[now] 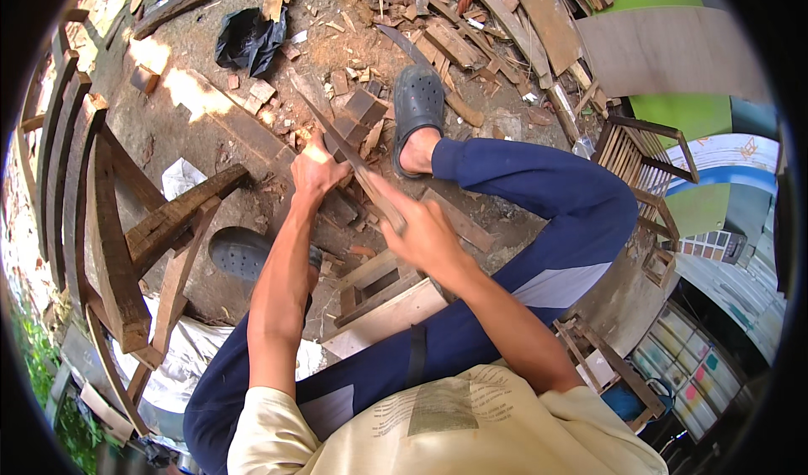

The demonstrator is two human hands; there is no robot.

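Note:
My right hand [425,235] is wrapped round the near end of a long, narrow, brownish blade-like tool [362,175], whose exact kind I cannot tell. The tool slants up and away to the left, its tip beyond my left hand [314,170]. That left hand is closed at the edge of a dark wooden block [365,108], its thumb toward the tool. The fingers' far side is hidden, and the tool passes close over the block. Below the hands, between my legs, stands a low wooden frame [387,302].
A curved blade with a wooden handle [465,109] lies past my right clog [418,109]. Scrap boards [497,21] are heaped at the far right. Slatted wooden furniture [109,222] stands close on the left. A black plastic bag [251,42] and wood chips litter the ground.

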